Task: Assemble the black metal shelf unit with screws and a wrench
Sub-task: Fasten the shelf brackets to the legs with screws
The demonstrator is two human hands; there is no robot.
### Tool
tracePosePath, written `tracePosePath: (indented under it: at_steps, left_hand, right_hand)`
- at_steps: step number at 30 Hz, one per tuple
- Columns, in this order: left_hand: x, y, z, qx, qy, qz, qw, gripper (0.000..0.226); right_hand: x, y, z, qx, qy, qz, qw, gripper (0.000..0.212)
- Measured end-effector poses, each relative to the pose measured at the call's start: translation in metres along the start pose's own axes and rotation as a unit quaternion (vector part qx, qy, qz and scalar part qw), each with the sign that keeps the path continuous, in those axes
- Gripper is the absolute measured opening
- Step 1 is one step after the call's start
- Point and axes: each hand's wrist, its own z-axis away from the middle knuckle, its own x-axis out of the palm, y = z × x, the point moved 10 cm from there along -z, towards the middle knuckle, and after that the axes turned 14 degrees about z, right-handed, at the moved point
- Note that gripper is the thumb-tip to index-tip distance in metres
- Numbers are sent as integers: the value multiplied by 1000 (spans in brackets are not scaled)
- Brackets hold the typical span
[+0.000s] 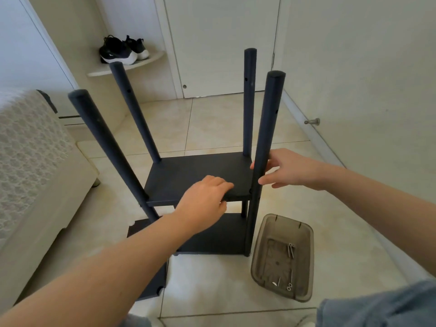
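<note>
Shelf panel (195, 171) is gripped at its near edge by the left hand (207, 197), thumb beneath. Post (266, 128) is clasped by the right hand (290, 171). Panel alignment is judged under way. Screws (290, 250), below the right hand, are needed next.

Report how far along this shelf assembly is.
Done: four posts stand in the bottom shelf. In hand: left hand grips the middle shelf, right hand holds the near right post. Left: a loose panel on the floor, screws in the tray.
</note>
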Motion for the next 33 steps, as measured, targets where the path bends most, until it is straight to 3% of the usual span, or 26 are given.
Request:
tracePosePath:
  at_steps: [5, 9, 13, 20, 33]
  left_hand:
    - [31, -2, -28, 33, -38, -44, 998, 73]
    - [50, -10, -43, 3, -66, -58, 996, 84]
    - [62, -19, -44, -35, -83, -56, 994, 91]
    - [66, -19, -46, -60, -68, -50, 995, 95]
    - [63, -12, -51, -93, 4, -47, 995, 97]
  right_hand:
    - [-7, -5, 5, -25, 29, 2, 999, 37]
    - [-12, -6, 9, -38, 62, 17, 997, 52]
    - [-17, -4, 12, -48, 80, 38, 995, 54]
    - [-22, -4, 16, -41, 124, 60, 990, 64]
    - [-24, -11, 16, -26, 142, 48, 988, 62]
